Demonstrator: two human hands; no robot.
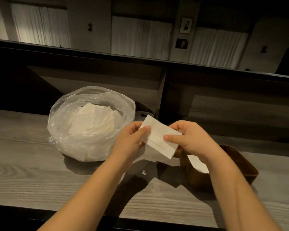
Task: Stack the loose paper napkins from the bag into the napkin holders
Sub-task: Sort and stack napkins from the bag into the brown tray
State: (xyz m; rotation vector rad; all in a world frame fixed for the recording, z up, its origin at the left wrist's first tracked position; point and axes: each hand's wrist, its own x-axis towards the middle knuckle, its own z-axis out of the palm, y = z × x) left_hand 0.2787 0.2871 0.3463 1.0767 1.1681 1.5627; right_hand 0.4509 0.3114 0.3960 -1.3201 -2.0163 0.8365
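A folded white paper napkin (158, 137) is held above the grey wooden counter between both hands. My left hand (132, 139) pinches its left edge with the thumb on top. My right hand (190, 139) pinches its right edge the same way. To the left stands an open clear plastic bag (83, 144) with several loose napkins (90, 120) inside. A dark brown napkin holder (243, 165) sits below my right hand, partly hidden by my wrist, with a white napkin (198, 164) showing inside it.
The grey wooden counter (32, 172) runs across the view, with a dark front edge at the bottom. A raised dark ledge and partition stand behind the bag. A small dark object (143, 115) lies behind the bag. A tiny white scrap (144, 172) lies on the counter.
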